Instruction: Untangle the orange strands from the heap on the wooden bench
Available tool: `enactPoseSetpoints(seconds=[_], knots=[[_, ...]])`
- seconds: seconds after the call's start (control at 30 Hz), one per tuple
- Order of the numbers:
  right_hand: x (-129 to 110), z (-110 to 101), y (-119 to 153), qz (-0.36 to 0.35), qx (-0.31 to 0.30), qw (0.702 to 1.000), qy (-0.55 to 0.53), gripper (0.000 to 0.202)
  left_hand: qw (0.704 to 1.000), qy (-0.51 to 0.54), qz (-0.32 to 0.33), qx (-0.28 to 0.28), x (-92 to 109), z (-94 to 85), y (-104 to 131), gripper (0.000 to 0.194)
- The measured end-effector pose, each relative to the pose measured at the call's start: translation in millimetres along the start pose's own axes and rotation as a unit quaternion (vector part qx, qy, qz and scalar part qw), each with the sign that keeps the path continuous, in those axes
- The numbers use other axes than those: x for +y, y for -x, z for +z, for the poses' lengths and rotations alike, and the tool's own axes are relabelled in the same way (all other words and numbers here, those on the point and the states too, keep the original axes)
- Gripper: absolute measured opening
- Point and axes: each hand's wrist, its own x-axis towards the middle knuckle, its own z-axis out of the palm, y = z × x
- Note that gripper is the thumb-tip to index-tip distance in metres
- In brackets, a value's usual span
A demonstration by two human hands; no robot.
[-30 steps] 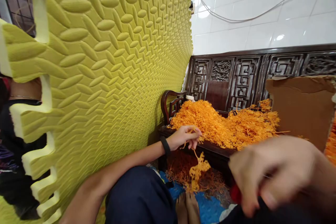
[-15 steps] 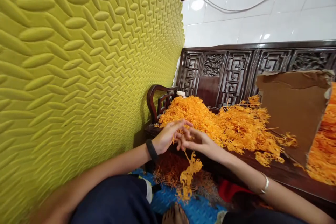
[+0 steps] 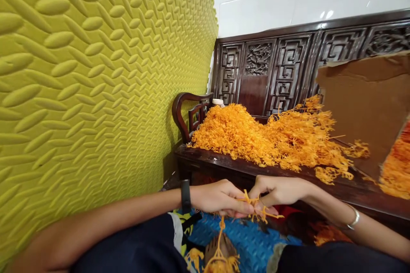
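Note:
Both hands meet in front of the bench, low in the view. My left hand (image 3: 221, 197), with a dark band at the wrist, is closed on a small tangle of orange plastic strands (image 3: 261, 212). Pinching the same tangle from the other side is my right hand (image 3: 282, 190), a silvery bangle on its arm. Short ends stick out between the fingers. A further orange strand piece (image 3: 221, 256) dangles below my left hand over a bare foot. A large heap of like orange pieces (image 3: 237, 132) lies on the bench behind the hands.
The dark carved wooden bench (image 3: 205, 153) has a curved armrest (image 3: 179, 113). A cardboard sheet (image 3: 361, 106) leans at the right, with more orange pieces (image 3: 399, 166) beyond it. Yellow foam matting (image 3: 112, 94) rises at the left; blue matting (image 3: 250, 239) covers the floor. A white-capped container (image 3: 218, 102) stands behind the heap.
My hands have come down towards my lap and slightly right, away from the heap's edge. Both fingers now close on the orange tangle. The view has tilted down.

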Motion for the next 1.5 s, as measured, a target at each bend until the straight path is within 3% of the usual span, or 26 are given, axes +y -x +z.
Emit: enactPoseSetpoints(seconds=[0.07, 0.1, 0.17, 0.23, 0.33, 0.43, 0.53, 0.63, 0.73, 0.87, 1.0, 1.1, 1.17, 1.23, 1.3, 1.4, 1.5], knots=[[4, -3, 16, 0.027, 0.009, 0.999, 0.022, 0.028, 0.998, -0.062, 0.003, 0.008, 8, -6.5, 8, 0.040], [7, -4, 25, 0.041, 0.039, 0.998, 0.032, 0.028, 0.997, -0.058, 0.010, 0.039, 11, -11.2, 13, 0.040], [17, -10, 41, 0.067, 0.163, 0.983, 0.053, 0.032, 0.995, 0.019, 0.031, 0.091, 14, -21.8, 20, 0.039], [28, -19, 49, 0.080, 0.315, 0.941, 0.097, 0.035, 0.986, 0.072, 0.077, 0.126, 12, -31.0, 20, 0.037], [45, -46, 44, 0.092, 0.491, 0.845, 0.191, 0.038, 0.960, 0.130, 0.151, 0.196, 6, -38.3, 9, 0.035], [61, -82, 28, 0.146, 0.571, 0.758, 0.280, 0.035, 0.912, 0.241, 0.198, 0.266, -2, -38.9, -6, 0.034], [77, -117, 16, 0.196, 0.583, 0.730, 0.299, 0.042, 0.882, 0.329, 0.189, 0.280, -8, -37.0, -12, 0.034], [88, -141, 12, 0.229, 0.562, 0.733, 0.308, 0.053, 0.875, 0.352, 0.174, 0.283, -10, -36.8, -11, 0.035], [92, -151, 11, 0.238, 0.551, 0.732, 0.322, 0.054, 0.868, 0.353, 0.184, 0.296, -10, -39.7, -7, 0.035], [86, -151, 8, 0.234, 0.551, 0.733, 0.322, 0.046, 0.854, 0.372, 0.202, 0.304, -11, -43.3, -3, 0.033], [64, -142, -6, 0.193, 0.569, 0.743, 0.296, 0.032, 0.857, 0.377, 0.204, 0.284, -13, -44.0, -2, 0.033], [32, -123, -24, 0.137, 0.567, 0.773, 0.249, 0.030, 0.859, 0.381, 0.215, 0.266, -13, -45.1, 0, 0.034], [7, -101, -37, 0.095, 0.547, 0.804, 0.214, 0.043, 0.858, 0.379, 0.229, 0.260, -13, -46.5, 2, 0.034], [-15, -73, -49, 0.016, 0.487, 0.864, 0.130, 0.052, 0.857, 0.373, 0.240, 0.262, -12, -47.7, 4, 0.034], [-30, -44, -56, -0.038, 0.384, 0.920, 0.073, 0.049, 0.860, 0.365, 0.239, 0.265, -11, -48.6, 7, 0.033], [-33, -14, -57, -0.045, 0.264, 0.962, 0.048, 0.043, 0.865, 0.358, 0.229, 0.266, -8, -49.2, 13, 0.031], [-24, -3, -48, -0.028, 0.221, 0.975, 0.024, 0.041, 0.869, 0.345, 0.232, 0.269, -5, -49.8, 17, 0.031]])
